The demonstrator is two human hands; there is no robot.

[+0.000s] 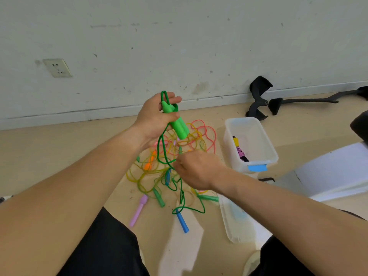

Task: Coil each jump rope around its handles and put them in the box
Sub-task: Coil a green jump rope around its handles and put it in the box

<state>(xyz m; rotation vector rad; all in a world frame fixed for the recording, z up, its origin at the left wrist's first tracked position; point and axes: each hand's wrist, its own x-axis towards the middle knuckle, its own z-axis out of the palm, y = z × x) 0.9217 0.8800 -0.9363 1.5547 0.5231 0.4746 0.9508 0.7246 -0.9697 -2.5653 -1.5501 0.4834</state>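
Handles: two bright green plastic jump-rope handles (176, 121), side by side, held up above the floor in front of the wall; long axis tilted, cord ends up and towards the wall, butt ends down and to the right.
Left grip (153, 118): curled round the upper half of both handles, thumb pressed across the front, fingertips showing behind the cord ends.
Cord: thin green rope (161, 148), looped over the handle tops, hanging down to the right grip, then trailing onto the beige floor (79, 140) in a loose loop.
Right grip (196, 169): lower, over the pile, back of hand to the camera; fingers drawn together, pinching the thin green rope.
Pile: tangled yellow and pink ropes (197, 134) on the floor beneath both hands; lilac handle (139, 210) and blue handle (182, 221) at its near edge.
Box: clear plastic tub with blue latch (258, 124), on the floor right of the pile; coiled rope with yellow handle and purple cord (240, 152) inside.
Lid: clear plastic lid (235, 222), on the floor just right of the blue handle.
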